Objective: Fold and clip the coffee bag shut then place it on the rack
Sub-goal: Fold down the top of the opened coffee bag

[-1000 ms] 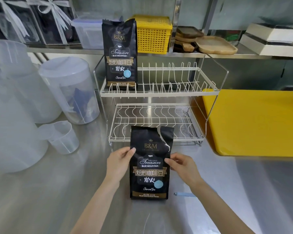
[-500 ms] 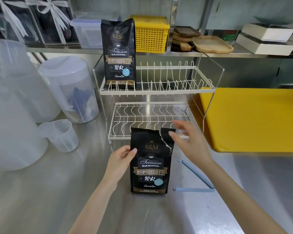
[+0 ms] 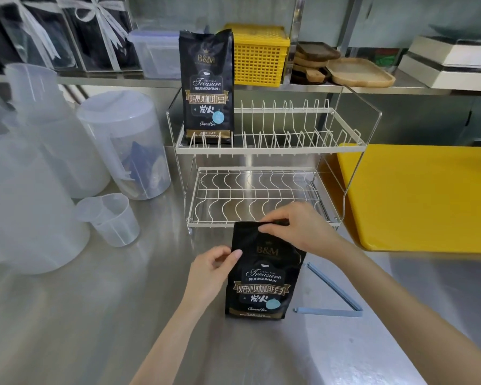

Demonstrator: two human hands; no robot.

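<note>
A black coffee bag (image 3: 261, 284) stands upright on the steel counter in front of the white wire rack (image 3: 264, 151). My left hand (image 3: 210, 269) grips its upper left edge. My right hand (image 3: 297, 227) pinches the torn top of the bag at the right and presses it down. A blue bag clip (image 3: 331, 297) lies spread in a V on the counter just right of the bag. A second, sealed coffee bag (image 3: 207, 87) stands on the left end of the rack's upper tier.
Translucent plastic jugs (image 3: 122, 143) and a small measuring cup (image 3: 114, 218) crowd the left side. A yellow board (image 3: 425, 195) lies at the right. The shelf behind carries a yellow basket (image 3: 258, 55), wooden trays (image 3: 358, 72) and white boxes (image 3: 450, 62).
My right hand rose from the bag's right side to its torn top and took hold of it. The left hand slid a little higher along the left edge.
</note>
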